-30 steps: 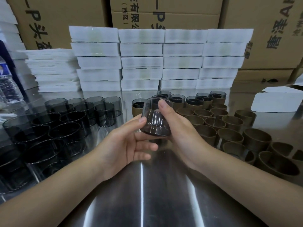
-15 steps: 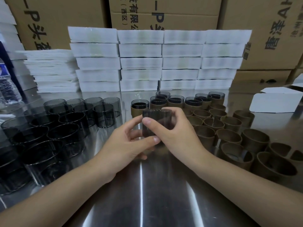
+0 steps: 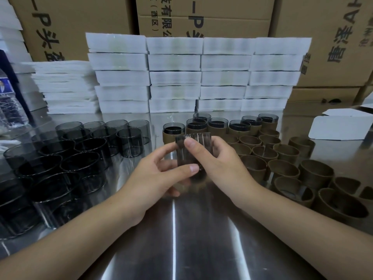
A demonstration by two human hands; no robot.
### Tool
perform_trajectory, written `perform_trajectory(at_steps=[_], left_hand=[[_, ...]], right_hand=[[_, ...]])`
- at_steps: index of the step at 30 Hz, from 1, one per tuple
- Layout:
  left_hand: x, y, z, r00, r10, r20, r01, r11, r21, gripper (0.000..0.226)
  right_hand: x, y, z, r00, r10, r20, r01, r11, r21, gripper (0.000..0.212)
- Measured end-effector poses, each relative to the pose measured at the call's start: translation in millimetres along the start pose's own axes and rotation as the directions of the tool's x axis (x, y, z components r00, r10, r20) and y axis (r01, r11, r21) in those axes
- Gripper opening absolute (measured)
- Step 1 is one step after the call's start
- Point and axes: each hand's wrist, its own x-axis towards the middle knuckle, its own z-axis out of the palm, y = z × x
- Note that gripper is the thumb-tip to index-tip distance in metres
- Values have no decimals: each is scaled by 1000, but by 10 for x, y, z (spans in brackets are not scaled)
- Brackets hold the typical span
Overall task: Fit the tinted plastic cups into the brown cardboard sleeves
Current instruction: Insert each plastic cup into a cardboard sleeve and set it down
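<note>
A tinted plastic cup [image 3: 186, 153] stands upright at the table's centre, held between both hands. My left hand [image 3: 153, 178] grips its lower near side with thumb and fingers. My right hand [image 3: 217, 161] wraps its right side, thumb across the front near the rim. Whether a sleeve sits under the cup is hidden by my fingers. Several loose tinted cups [image 3: 80, 156] crowd the left of the table. Several empty brown cardboard sleeves [image 3: 286, 158] stand on the right. A back row of sleeved cups [image 3: 218, 125] stands behind my hands.
Stacks of white flat packs [image 3: 197, 75] line the back, with brown cartons [image 3: 201, 15] behind them. A white folded box [image 3: 341, 127] lies at the far right. A plastic water bottle [image 3: 10, 106] stands at the left edge. The steel table [image 3: 193, 239] reflects light.
The cup went from tilted, mouth toward me, to upright. Both hands shifted their grip and lowered it slightly toward the table.
</note>
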Motion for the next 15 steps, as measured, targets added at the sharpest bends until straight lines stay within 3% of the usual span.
perform_trajectory(at_steps=[4,9,15], left_hand=[[3,10,-2,1000,-1,10,2,997,-75,40],[9,11,-17,1000,2,23,1,992,-129,57],[7,3,-21,999,7,48,-1,992,-129,57]], right_hand=[[-2,-49,0,998,57,33,-59,997,43,84],[25,-80,-23,985,141,104,-155,977,143,89],[19,-71,-10,982,144,119,-161,976,149,87]])
